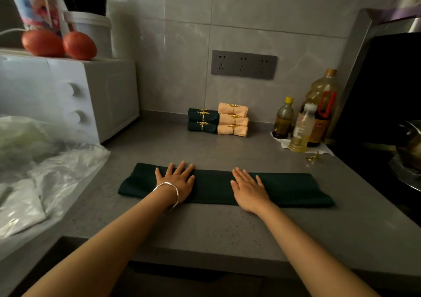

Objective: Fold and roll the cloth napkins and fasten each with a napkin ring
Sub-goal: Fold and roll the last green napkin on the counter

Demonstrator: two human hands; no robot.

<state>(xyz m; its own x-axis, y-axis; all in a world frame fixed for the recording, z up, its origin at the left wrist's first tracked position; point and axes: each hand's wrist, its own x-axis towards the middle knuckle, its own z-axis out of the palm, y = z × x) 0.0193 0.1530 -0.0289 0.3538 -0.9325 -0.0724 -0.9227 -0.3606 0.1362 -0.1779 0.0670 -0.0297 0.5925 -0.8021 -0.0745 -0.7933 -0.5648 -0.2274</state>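
A dark green napkin [289, 188], folded into a long flat strip, lies across the grey counter [205, 228]. My left hand [176, 179] presses flat on its left part, fingers spread; a silver bangle circles that wrist. My right hand [249, 188] lies flat on the strip's middle, fingers straight. At the back wall sits a stack of rolled napkins with gold rings: dark green ones [202, 121] on the left, three peach ones [232, 119] on the right. A loose gold napkin ring [313, 158] lies on the counter at the right.
A white microwave [68, 96] with two tomatoes [59, 44] on top stands at the left. Clear plastic bags [45, 171] spread over the left counter. Oil and sauce bottles [305, 123] stand at the back right. A dark stove with a pan [407, 151] fills the right edge.
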